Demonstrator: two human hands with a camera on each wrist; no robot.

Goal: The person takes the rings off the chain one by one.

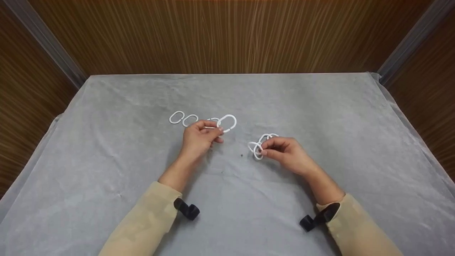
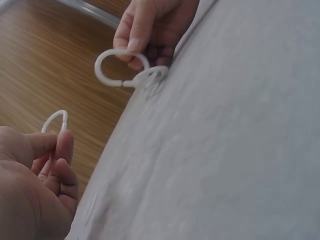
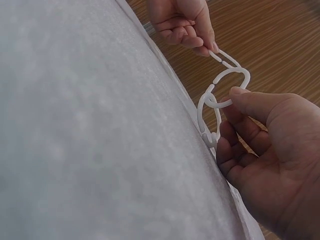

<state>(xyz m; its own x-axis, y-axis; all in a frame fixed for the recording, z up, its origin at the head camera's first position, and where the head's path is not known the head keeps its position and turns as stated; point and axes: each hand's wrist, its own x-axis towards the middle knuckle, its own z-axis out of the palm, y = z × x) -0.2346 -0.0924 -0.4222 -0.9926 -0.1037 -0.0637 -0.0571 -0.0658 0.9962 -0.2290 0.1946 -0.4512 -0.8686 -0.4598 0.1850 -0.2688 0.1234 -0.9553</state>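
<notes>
1. Pinching a single white ring (image 1: 235, 122) at one end, the left hand (image 1: 202, 137) has thumb and fingers clamped together; this grip leaves most of the loop clear of the fingertips, likely so its opening stays reachable.
2. The right hand (image 1: 286, 153) pinches the foremost of some linked rings (image 3: 247, 80). Its grip is closed on that one loop while another hangs through it, which probably lets the rest dangle out of the way.
3. Both held pieces are raised above the grey cloth (image 1: 227, 213) that covers the table, near each other but apart in the head view, perhaps because clear air makes small loops easier to turn.
4. Each held loop shows a small break in its outline, a plausible reason for keeping the fingers off that stretch.
5. Loose rings (image 1: 170, 117) lie flat on the cloth beyond and beside the left hand, handy to that side.
6. The linked rings bunch beside the right fingers, so their exact number is hard to judge.
</notes>
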